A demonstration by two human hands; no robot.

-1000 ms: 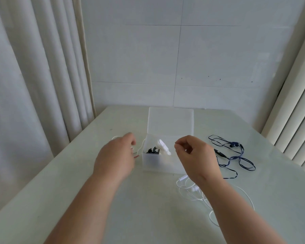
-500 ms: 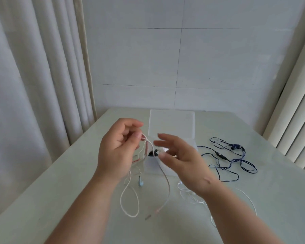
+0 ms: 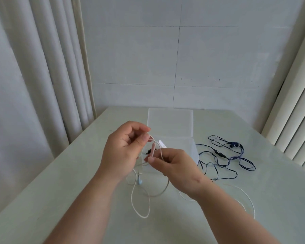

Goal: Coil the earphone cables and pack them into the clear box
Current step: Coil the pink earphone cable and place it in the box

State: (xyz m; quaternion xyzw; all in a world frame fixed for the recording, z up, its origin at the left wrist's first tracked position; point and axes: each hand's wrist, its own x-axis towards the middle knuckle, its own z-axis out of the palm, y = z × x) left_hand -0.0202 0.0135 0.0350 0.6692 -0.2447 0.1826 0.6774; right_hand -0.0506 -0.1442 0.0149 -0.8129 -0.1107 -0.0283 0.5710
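Note:
My left hand (image 3: 123,150) is raised above the table and pinches the top of a pale pink-white earphone cable (image 3: 141,199) between thumb and fingers. My right hand (image 3: 173,166) pinches the same cable a little lower, just in front of the clear box (image 3: 183,145). The cable hangs down in loops to the table, with a light blue earbud (image 3: 140,181) dangling. The box stands open with its lid (image 3: 170,120) folded back; a dark earphone and a white piece show inside behind my hands.
A dark blue earphone cable (image 3: 224,159) lies tangled on the table right of the box. A white earphone cable (image 3: 246,196) lies under and beside my right forearm. Curtains hang at the left, blinds at the right, a wall behind the table.
My left hand lifted the pink-white cable off the table beside the box. My right hand, open half a second ago, has now closed on the cable below the left hand.

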